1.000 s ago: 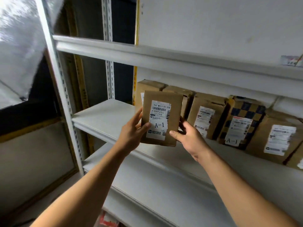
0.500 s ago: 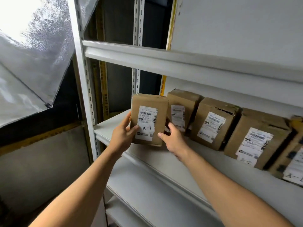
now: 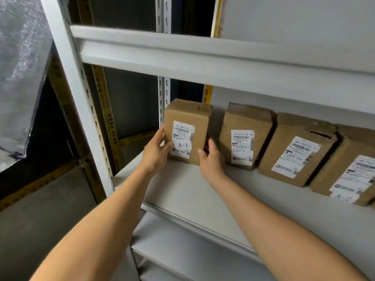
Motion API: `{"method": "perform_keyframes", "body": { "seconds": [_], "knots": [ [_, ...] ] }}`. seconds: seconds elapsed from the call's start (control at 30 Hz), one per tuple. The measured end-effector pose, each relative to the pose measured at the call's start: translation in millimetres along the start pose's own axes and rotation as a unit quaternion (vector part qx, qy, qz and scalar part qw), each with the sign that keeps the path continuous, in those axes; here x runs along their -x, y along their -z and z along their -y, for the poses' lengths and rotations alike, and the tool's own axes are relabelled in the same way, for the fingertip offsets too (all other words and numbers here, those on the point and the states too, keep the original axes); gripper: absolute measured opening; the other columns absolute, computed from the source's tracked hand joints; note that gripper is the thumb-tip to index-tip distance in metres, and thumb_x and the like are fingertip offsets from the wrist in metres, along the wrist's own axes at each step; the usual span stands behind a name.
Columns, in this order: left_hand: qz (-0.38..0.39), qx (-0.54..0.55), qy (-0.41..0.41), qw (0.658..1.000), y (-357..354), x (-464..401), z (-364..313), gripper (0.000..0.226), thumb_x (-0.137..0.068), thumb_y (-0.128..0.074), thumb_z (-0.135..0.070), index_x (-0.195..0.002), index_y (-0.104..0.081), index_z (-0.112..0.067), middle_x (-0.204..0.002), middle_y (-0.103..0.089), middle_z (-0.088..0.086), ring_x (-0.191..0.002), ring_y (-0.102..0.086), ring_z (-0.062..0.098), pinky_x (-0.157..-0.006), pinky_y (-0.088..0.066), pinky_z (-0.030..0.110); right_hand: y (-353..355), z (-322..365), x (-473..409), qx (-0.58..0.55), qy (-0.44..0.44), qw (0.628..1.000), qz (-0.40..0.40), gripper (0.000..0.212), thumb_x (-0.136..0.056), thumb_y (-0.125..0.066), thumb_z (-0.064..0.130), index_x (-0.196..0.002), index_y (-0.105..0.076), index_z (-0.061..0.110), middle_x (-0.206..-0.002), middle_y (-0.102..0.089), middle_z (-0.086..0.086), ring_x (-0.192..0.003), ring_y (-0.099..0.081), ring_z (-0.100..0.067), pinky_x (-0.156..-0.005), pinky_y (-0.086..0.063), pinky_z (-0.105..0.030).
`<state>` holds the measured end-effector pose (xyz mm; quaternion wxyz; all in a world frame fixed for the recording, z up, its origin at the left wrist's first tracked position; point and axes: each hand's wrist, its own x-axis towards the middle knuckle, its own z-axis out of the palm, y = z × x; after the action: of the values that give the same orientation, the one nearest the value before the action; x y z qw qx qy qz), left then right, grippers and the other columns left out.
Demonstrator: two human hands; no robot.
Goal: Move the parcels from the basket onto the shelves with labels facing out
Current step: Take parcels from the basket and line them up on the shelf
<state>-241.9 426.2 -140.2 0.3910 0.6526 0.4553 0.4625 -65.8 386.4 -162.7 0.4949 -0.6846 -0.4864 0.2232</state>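
Observation:
A brown cardboard parcel (image 3: 187, 118) with a white shipping label and an "A-1" tag facing me stands upright at the far left of the middle shelf (image 3: 182, 191). My left hand (image 3: 155, 153) holds its left edge, thumb on the front by the label. My right hand (image 3: 211, 159) grips its lower right corner, fingers partly behind the box. To its right, three more brown parcels (image 3: 245, 136) stand in a row with labels facing out. The basket is out of view.
The white metal upright (image 3: 81, 102) of the rack stands just left of the parcel. An upper shelf beam (image 3: 203, 65) runs overhead and a lower shelf (image 3: 182, 250) sits below. A silvery sheet (image 3: 18, 67) hangs at the far left.
Both hands carried the A-1 parcel away from me and set it on the middle shelf, left of the row. The view has shifted left and closer.

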Motion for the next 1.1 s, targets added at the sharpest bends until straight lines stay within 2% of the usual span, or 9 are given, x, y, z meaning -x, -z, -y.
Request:
{"method": "perform_keyframes", "body": {
  "seconds": [0.13,0.23,0.33,0.43,0.57,0.7,0.87,1.0,1.1],
  "knots": [
    [0.025,0.003,0.007,1.000,-7,-29,9,0.067,-0.106,-0.055,-0.005,-0.155,-0.040,-0.049,-0.144,-0.061,-0.017,-0.140,-0.051,0.012,-0.117,-0.046,0.048,-13,0,-18,0.005,-0.022,0.998,-0.052,0.057,-0.111,-0.048,0.025,-0.165,-0.030,0.018,-0.161,-0.046,-0.015,-0.143,-0.048,-0.031,-0.110,-0.037,-0.030],
    [0.039,0.014,-0.003,0.999,-15,-42,13,0.070,-0.105,-0.055,-0.004,-0.149,-0.043,-0.057,-0.136,-0.065,-0.022,-0.134,-0.055,0.007,-0.116,-0.047,0.044,-24,4,-26,-0.017,-0.040,0.995,-0.093,0.057,-0.112,-0.041,0.020,-0.167,-0.024,0.021,-0.159,-0.048,-0.016,-0.139,-0.052,-0.033,-0.108,-0.041,-0.031],
    [0.049,0.026,-0.003,0.998,-20,-51,16,0.069,-0.105,-0.055,-0.003,-0.152,-0.043,-0.052,-0.135,-0.066,-0.021,-0.132,-0.057,0.008,-0.115,-0.048,0.042,-29,1,-31,-0.021,-0.044,0.992,-0.120,0.057,-0.112,-0.039,0.020,-0.167,-0.023,0.022,-0.160,-0.048,-0.013,-0.140,-0.051,-0.032,-0.111,-0.040,-0.032],
    [0.054,0.029,-0.009,0.998,-23,-56,17,0.067,-0.106,-0.055,-0.003,-0.155,-0.043,-0.047,-0.133,-0.066,-0.017,-0.127,-0.058,0.006,-0.109,-0.050,0.033,-26,-6,-30,-0.030,-0.035,0.990,-0.133,0.056,-0.112,-0.043,0.019,-0.166,-0.029,0.022,-0.159,-0.050,-0.013,-0.140,-0.052,-0.030,-0.112,-0.040,-0.032],
    [0.072,0.030,-0.012,0.997,-30,-62,15,0.066,-0.106,-0.053,-0.002,-0.155,-0.042,-0.045,-0.125,-0.066,-0.023,-0.114,-0.058,-0.010,-0.088,-0.046,0.013,-22,-9,-33,-0.028,-0.027,0.985,-0.165,0.055,-0.111,-0.045,0.015,-0.165,-0.033,0.021,-0.156,-0.053,-0.013,-0.138,-0.054,-0.030,-0.108,-0.039,-0.029],
    [0.069,0.026,-0.017,0.997,-35,-61,16,0.066,-0.106,-0.055,-0.004,-0.153,-0.042,-0.048,-0.127,-0.067,-0.021,-0.117,-0.058,-0.007,-0.093,-0.044,0.017,-21,-10,-35,-0.016,-0.025,0.985,-0.170,0.056,-0.111,-0.043,0.013,-0.165,-0.032,0.021,-0.155,-0.054,-0.014,-0.136,-0.054,-0.032,-0.106,-0.040,-0.031],
    [0.063,0.028,-0.011,0.998,-35,-59,15,0.067,-0.106,-0.055,-0.003,-0.155,-0.041,-0.045,-0.126,-0.068,-0.022,-0.117,-0.058,-0.011,-0.091,-0.044,0.010,-23,-9,-34,-0.014,-0.029,0.985,-0.168,0.057,-0.111,-0.041,0.015,-0.166,-0.029,0.025,-0.155,-0.054,-0.013,-0.134,-0.055,-0.033,-0.107,-0.042,-0.032],
    [0.066,0.010,-0.016,0.998,-34,-57,17,0.065,-0.105,-0.057,-0.009,-0.154,-0.040,-0.047,-0.132,-0.068,-0.021,-0.123,-0.060,-0.003,-0.105,-0.050,0.026,-22,-7,-31,-0.016,-0.037,0.987,-0.154,0.060,-0.110,-0.048,0.022,-0.166,-0.027,0.022,-0.155,-0.054,-0.016,-0.133,-0.057,-0.035,-0.106,-0.045,-0.036],
    [0.058,-0.018,-0.016,0.998,-29,-55,16,0.060,-0.103,-0.063,-0.019,-0.151,-0.044,-0.049,-0.132,-0.068,-0.020,-0.125,-0.060,0.000,-0.109,-0.051,0.033,-19,-3,-21,-0.014,-0.041,0.990,-0.136,0.066,-0.108,-0.053,0.030,-0.167,-0.025,0.023,-0.157,-0.053,-0.010,-0.137,-0.055,-0.029,-0.111,-0.045,-0.035]
  ]
}}
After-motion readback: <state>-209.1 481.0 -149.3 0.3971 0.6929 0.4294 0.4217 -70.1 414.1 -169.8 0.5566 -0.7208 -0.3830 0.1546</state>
